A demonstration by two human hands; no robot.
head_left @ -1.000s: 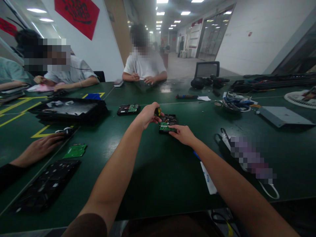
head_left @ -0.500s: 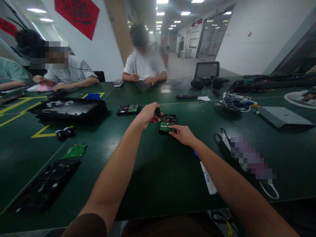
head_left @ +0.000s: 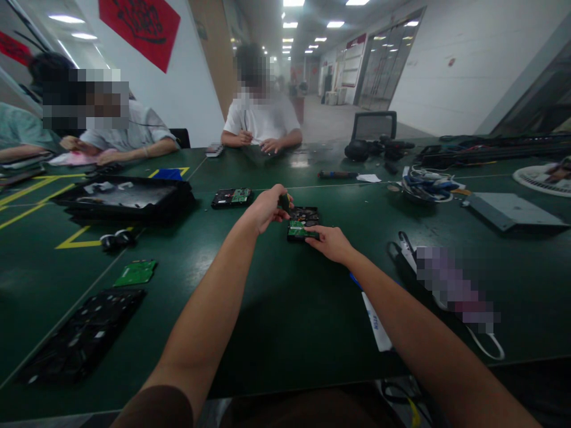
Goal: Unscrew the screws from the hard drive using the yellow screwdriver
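Observation:
A black hard drive (head_left: 307, 215) with a green circuit board (head_left: 298, 229) on top lies on the dark green table (head_left: 276, 297) ahead of me. My left hand (head_left: 266, 207) is closed around the dark handle of a screwdriver (head_left: 284, 203), held upright over the drive. My right hand (head_left: 329, 241) rests on the drive's near right edge, fingers pressed on the green board.
A second hard drive (head_left: 232, 197) lies to the left, beside a black tray (head_left: 125, 199). A loose green board (head_left: 135, 273) and a black perforated plate (head_left: 82, 336) sit near left. Cables (head_left: 426, 183), a grey box (head_left: 513, 211) and tools lie right. People sit across the table.
A co-worker's hand at the near left has withdrawn from the table. My own hands have hardly moved; the screwdriver handle has turned slightly in my left hand.

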